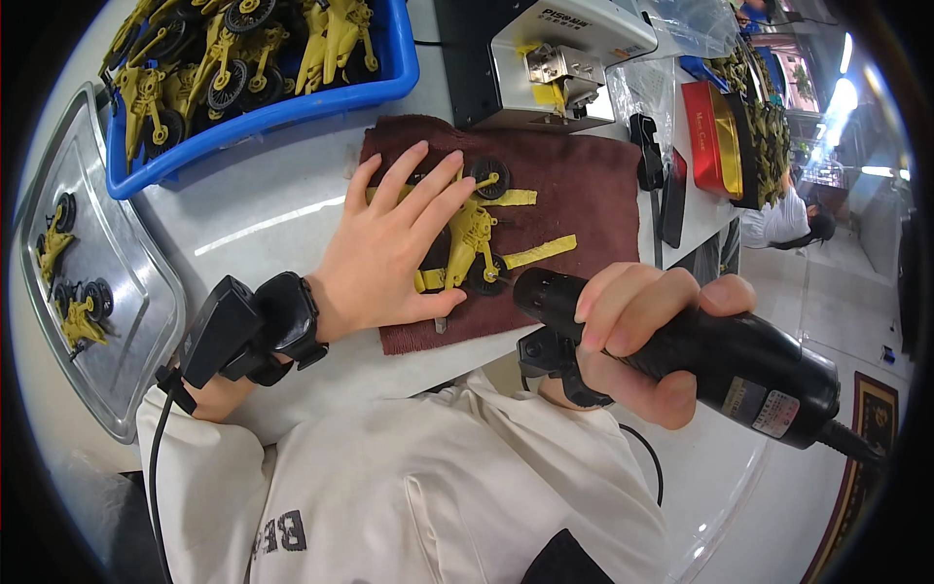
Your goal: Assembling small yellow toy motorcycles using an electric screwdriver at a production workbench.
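A yellow toy motorcycle body (470, 234) with black spoked wheels lies on a brown cloth (584, 195). My left hand (394, 243) rests over its left side, fingers spread and thumb pointing right, hiding part of it. Strips of yellow tape (541, 251) stick out to the right from beside the wheels. In my right hand is a black electric screwdriver (681, 341), gripped with fingers wrapped round its barrel. Its tip points left at the hub of the lower wheel (487, 275); whether it touches the screw there, I cannot tell.
A blue bin (263, 122) heaped with yellow motorcycle bodies stands at the far left. Left of me is a metal tray (136, 292) with a few more. A screw-feeding machine (545, 63) sits behind the cloth, a red-and-gold box (710, 141) to its right. The screwdriver's cord trails right.
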Demonstrator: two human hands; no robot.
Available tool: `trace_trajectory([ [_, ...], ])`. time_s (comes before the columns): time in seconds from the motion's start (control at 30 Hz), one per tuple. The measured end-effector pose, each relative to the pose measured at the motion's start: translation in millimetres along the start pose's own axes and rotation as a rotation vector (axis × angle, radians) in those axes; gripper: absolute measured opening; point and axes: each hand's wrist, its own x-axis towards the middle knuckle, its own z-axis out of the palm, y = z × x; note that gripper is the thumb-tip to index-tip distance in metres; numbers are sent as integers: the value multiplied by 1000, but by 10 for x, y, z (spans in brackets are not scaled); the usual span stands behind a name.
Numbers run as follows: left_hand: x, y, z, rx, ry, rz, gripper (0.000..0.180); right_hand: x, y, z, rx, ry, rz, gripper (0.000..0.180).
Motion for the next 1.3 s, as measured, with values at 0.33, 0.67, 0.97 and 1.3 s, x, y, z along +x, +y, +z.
trace_trajectory([
  [0.33,0,7,15,-10,-20,-10,92,-208,89,-55,100,123,85,50],
  [0.67,28,-17,3,-17,-39,-10,91,-77,140,-25,-25,-27,130,44],
  [0.97,39,10,-29,-20,-32,5,91,892,314,-411,-352,421,-208,39],
  [1.3,-6,-3,-18,-4,-25,7,92,1022,565,-312,-478,498,-152,36],
])
